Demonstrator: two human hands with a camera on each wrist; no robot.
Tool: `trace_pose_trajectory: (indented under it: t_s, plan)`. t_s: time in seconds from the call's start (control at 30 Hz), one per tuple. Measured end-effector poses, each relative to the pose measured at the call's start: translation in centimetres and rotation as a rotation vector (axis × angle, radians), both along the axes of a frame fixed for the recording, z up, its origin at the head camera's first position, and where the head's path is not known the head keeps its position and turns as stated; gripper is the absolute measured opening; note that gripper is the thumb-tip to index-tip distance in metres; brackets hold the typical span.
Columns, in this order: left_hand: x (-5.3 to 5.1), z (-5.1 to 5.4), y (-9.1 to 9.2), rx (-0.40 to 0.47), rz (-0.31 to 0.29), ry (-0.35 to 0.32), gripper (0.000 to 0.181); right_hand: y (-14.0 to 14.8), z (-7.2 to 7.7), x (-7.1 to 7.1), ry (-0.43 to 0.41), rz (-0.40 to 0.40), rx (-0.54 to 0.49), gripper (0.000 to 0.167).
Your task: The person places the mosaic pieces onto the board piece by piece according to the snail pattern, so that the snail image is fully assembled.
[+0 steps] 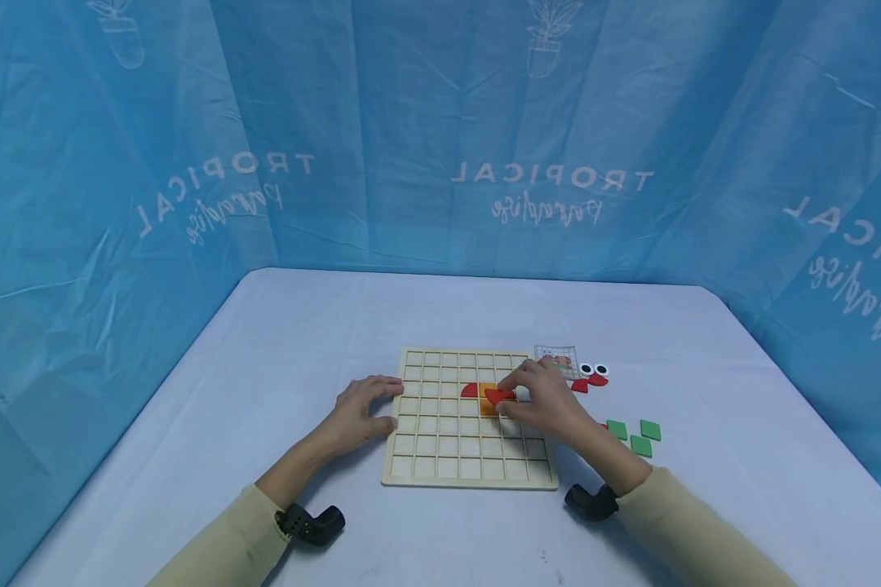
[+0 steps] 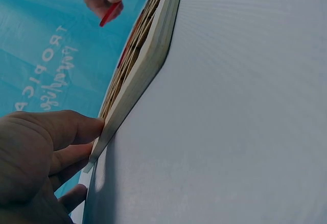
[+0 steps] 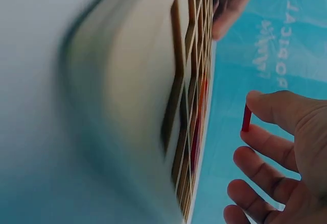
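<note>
A light wooden grid board (image 1: 448,467) lies on the table. At its left edge, my left hand (image 1: 356,414) rests thumb and fingertips against the rim; in the left wrist view, the thumb touches the board's edge (image 2: 153,55). Above the grid, my right hand (image 1: 546,399) pinches a thin red tile (image 3: 246,118) between thumb and index finger, the other fingers loosely bent. Below that tile, orange tiles (image 1: 489,408) occupy cells near the board's middle. Beside them sits a red rounded tile (image 1: 470,390). Part of the grid is hidden by my right hand.
A printed pattern card (image 1: 556,359) lies at the board's upper right corner. Two eye discs (image 1: 594,369) and red rounded tiles (image 1: 590,382) lie beside it. Green square tiles (image 1: 640,445) are right of my right forearm. Blue curtains (image 1: 440,130) surround the white table.
</note>
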State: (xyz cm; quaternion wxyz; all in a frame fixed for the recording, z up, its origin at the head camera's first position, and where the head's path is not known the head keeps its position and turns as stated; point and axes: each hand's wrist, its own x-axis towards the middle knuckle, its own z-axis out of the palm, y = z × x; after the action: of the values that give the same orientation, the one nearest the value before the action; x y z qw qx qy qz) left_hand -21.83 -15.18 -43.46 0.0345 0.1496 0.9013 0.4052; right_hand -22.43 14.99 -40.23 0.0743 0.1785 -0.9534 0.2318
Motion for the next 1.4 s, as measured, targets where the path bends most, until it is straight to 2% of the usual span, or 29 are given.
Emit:
trace_pose_trajectory:
  t_s: [0.3, 0.7, 1.07, 1.4]
  plan:
    - [0.0, 0.0, 0.0, -0.002, 0.005, 0.002, 0.05, -2.8, -0.9, -0.6, -0.003, 0.032, 0.032, 0.03]
    - [0.1, 0.1, 0.0, 0.0, 0.001, 0.012, 0.051, -3.6, -1.5, -0.8, -0.012, 0.017, 0.102, 0.028]
    - [0.0, 0.0, 0.0, -0.002, 0.003, 0.015, 0.05, -3.4, -1.6, -0.7, 0.004, 0.032, 0.082, 0.029]
    - [0.0, 0.0, -0.1, 0.007, -0.005, 0.007, 0.05, -2.4, -0.5, -0.4, -0.016, -0.004, 0.01, 0.029]
